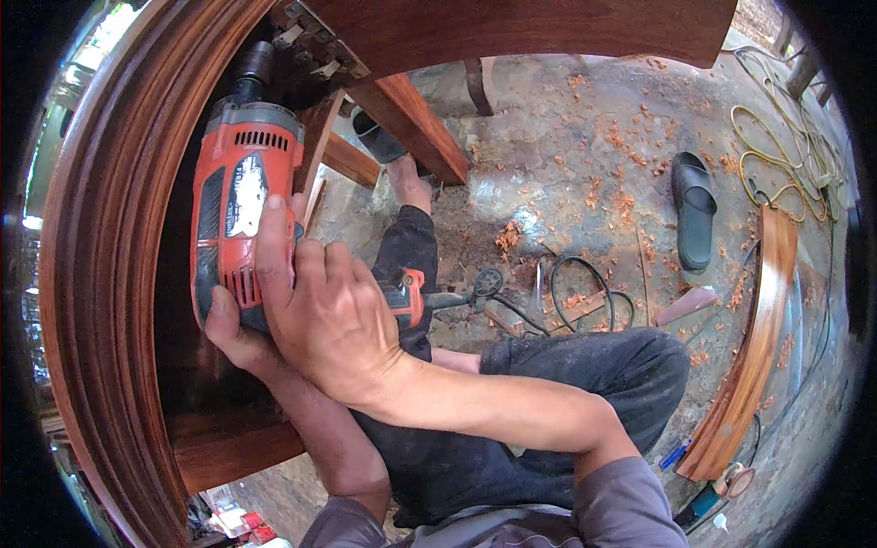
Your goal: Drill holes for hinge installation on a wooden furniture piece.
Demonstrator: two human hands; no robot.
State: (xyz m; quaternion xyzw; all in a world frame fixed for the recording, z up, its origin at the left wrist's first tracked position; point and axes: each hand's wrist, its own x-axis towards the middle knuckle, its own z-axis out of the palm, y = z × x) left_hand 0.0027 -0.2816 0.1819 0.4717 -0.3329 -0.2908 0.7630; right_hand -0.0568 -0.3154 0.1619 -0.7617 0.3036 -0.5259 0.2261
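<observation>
The drill (217,187) is big and orange-red, with black sides, a grey collar, slots cut in its shell and a torn white sticker. It sits high on the left of the view, and its round dark nose (254,66) points up to twelve o'clock. The tip is lost in the shadow, so I cannot tell if it touches wood. The right hand (338,315) is curled around the drill by its handle, with one long finger or thumb lying flat along the body. The left hand (239,342) is under the back of the drill, and its thumb rests on the drill's lower end. Most of that hand is hidden, so I cannot tell how far its fingers are bent. Going out from the drill, a dark brown wooden edge (100,265) with long grooves curves down close by at nine o'clock, so there is little room there. A metal bracket (320,41) is near the nose at one o'clock. At two o'clock a wooden leg (416,128) slants down, and a wide board (539,27) hangs above it. The most open room is over the grey floor (566,173) toward three o'clock, where curly orange shavings (621,203) are spread about. A black slipper (697,215) lies out that way. Past it, between three and four, is a long, bent, shiny plank (754,347). A knee in dark trousers (594,365) blocks four o'clock.
</observation>
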